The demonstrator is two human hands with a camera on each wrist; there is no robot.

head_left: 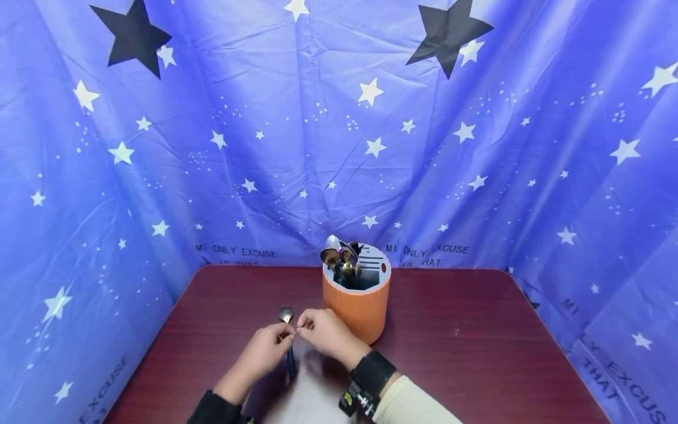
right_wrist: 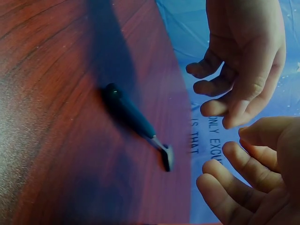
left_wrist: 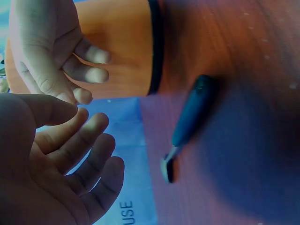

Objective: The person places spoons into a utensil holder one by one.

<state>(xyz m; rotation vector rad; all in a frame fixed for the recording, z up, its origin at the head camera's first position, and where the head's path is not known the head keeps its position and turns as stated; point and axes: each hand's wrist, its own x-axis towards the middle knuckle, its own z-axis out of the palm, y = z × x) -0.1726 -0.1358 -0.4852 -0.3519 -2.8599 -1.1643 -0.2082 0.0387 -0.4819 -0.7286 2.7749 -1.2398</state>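
A spoon point(head_left: 286, 314) with a dark teal handle point(left_wrist: 191, 115) lies on the dark red table point(head_left: 450, 365), bowl toward the back. Above it are both hands, fingertips facing each other and close together. My left hand point(head_left: 268, 348) has its thumb and index tips near each other and the other fingers loosely bent. The right hand point(head_left: 325, 334) mirrors it, also loosely curled, just left of an orange utensil holder point(head_left: 356, 309). No object shows between the fingers of either hand in the wrist views. In the head view the left hand partly covers the spoon.
Several spoons and other utensils point(head_left: 344, 259) stand in the holder, inside its pale slotted top point(head_left: 373, 259). A blue curtain point(head_left: 318, 147) with white stars hangs around the table's back and sides. A pale glare patch point(head_left: 307, 400) lies at the front.
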